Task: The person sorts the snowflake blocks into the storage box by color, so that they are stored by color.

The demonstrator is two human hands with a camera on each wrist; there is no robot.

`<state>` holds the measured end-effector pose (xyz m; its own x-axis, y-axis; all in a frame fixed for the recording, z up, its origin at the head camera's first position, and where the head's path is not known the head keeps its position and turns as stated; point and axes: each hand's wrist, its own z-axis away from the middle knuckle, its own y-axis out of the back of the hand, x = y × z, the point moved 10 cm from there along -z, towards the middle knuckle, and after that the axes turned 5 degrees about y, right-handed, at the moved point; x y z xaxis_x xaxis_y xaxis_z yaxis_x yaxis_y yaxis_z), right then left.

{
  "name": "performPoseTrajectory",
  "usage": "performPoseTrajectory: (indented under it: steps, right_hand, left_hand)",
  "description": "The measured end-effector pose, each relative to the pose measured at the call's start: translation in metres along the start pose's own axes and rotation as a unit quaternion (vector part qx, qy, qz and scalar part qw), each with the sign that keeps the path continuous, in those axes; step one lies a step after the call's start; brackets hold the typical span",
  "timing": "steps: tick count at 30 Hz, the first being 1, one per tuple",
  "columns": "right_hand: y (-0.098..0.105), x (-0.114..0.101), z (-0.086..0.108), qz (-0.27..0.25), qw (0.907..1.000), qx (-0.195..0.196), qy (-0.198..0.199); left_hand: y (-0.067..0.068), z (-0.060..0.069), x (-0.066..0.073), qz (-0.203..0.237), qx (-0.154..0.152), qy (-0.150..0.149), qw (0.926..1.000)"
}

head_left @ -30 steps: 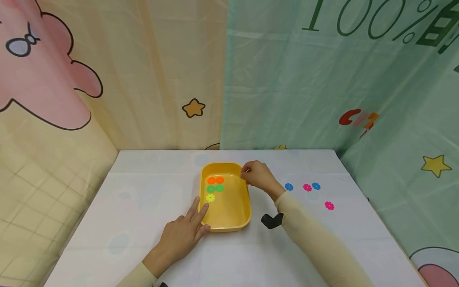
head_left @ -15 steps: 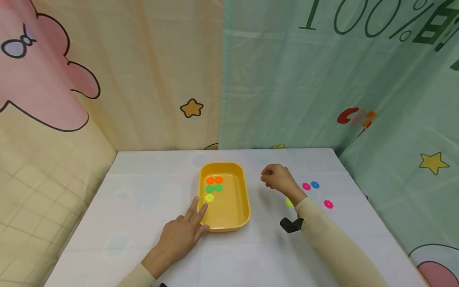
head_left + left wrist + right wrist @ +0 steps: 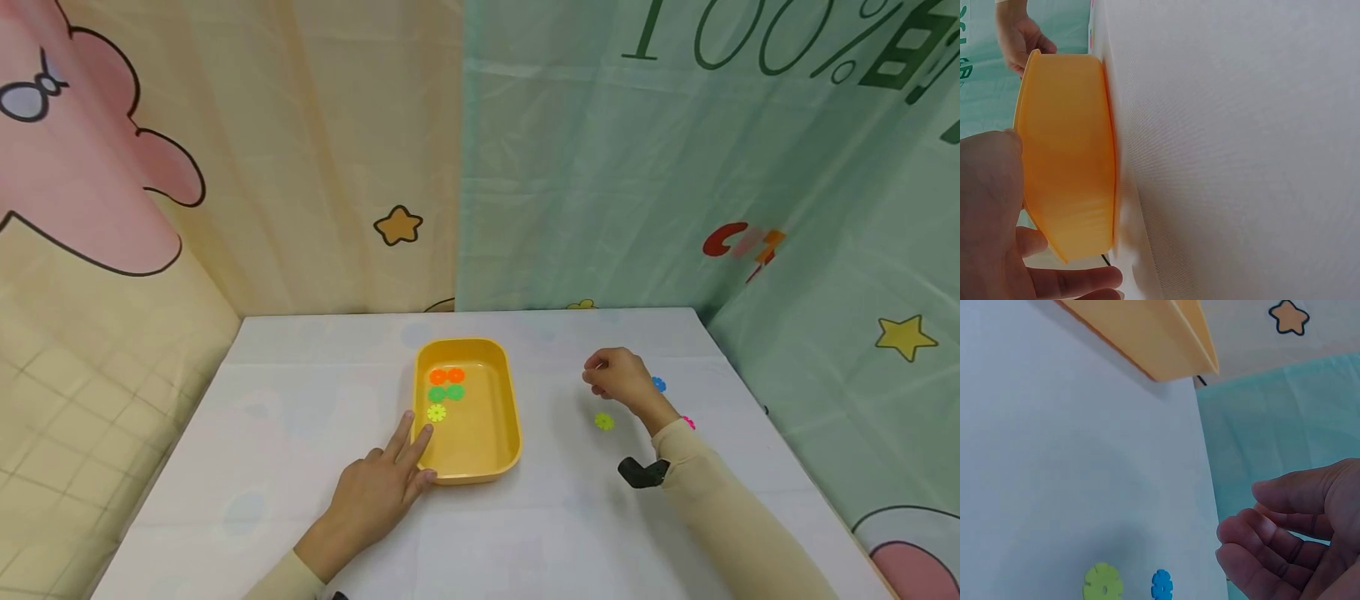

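My left hand [image 3: 377, 498] rests on the left rim of a yellow tray [image 3: 480, 454], its fingers fairly straight and spread around the edge. Inside the tray lie flower-shaped plastic discs: two orange discs [image 3: 447, 376], two green discs [image 3: 446, 392] and one yellow-green disc [image 3: 437, 412]. To the right of the tray, my right hand [image 3: 622, 379] hovers over the table with loosely curled fingers; nothing shows between them in the right wrist view. Below it lie another yellow-green disc [image 3: 1102, 584] and a blue disc [image 3: 1161, 584].
Farther right on the white table [image 3: 525, 533] are another blue disc [image 3: 658, 384] and a pink disc [image 3: 688, 423], both partly hidden by the right hand or arm. Printed curtains [image 3: 585, 167] hang behind the table. A black wrist device [image 3: 643, 473] is on the right wrist.
My right hand has moved from the tray's right rim rightward over the loose discs, uncovering the yellow-green one and covering others. The left hand and the tray's discs stay as they were.
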<state>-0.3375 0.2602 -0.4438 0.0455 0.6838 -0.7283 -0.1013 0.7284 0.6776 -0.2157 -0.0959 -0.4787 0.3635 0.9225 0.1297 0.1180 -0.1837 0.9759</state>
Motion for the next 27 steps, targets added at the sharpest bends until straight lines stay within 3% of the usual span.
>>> performPoseTrajectory:
  steps: [9,16,23,27]
  right_hand:
    - [0.014,0.031,0.006,-0.001,0.9997,0.021,-0.014]
    - [0.019,0.048,0.009,0.042,0.9986,0.031,-0.005]
    - [0.02,0.065,0.016,0.037,0.9977,0.033,-0.045]
    - [0.019,0.071,0.019,0.041,0.9975,0.03,-0.049]
  left_hand:
    - [0.0,0.0,-0.001,0.004,0.009,-0.002,0.9999]
    - [0.003,0.001,0.001,-0.003,0.025,-0.011,0.9996]
    - [0.006,0.001,0.003,-0.007,0.039,-0.019,0.999]
    - [0.005,0.001,0.003,-0.006,0.035,-0.017,0.9992]
